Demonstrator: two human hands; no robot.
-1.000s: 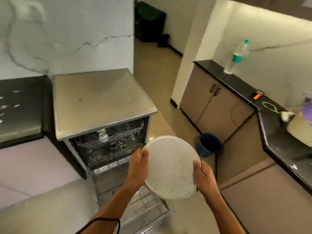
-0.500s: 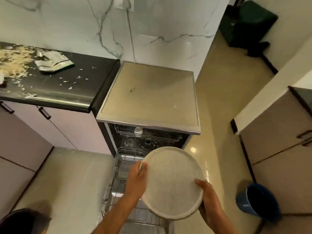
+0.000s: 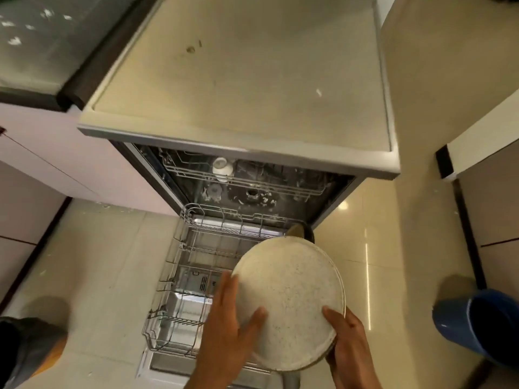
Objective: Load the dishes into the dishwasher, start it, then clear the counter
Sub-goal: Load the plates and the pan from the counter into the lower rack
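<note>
A round, speckled off-white plate [image 3: 292, 299] is held tilted in both hands above the right side of the pulled-out lower rack [image 3: 179, 279] of the open dishwasher [image 3: 247, 88]. My left hand [image 3: 224, 332] presses its left rim with fingers spread and the thumb on the plate's face. My right hand [image 3: 348, 346] grips its lower right edge from beneath. A small white cup [image 3: 222, 169] sits upside down in the upper rack [image 3: 252, 181] inside the machine. The lower rack looks bare where it shows.
A dark counter [image 3: 36, 43] with white crumbs lies to the upper left. A blue bucket [image 3: 483, 329] stands on the tiled floor at the right, beside a cabinet [image 3: 494, 197]. A dark shoe [image 3: 25, 352] shows at the bottom left.
The view has dropped and closed in on the dishwasher. The plate has come down and nearer to the lower rack, still in both hands.
</note>
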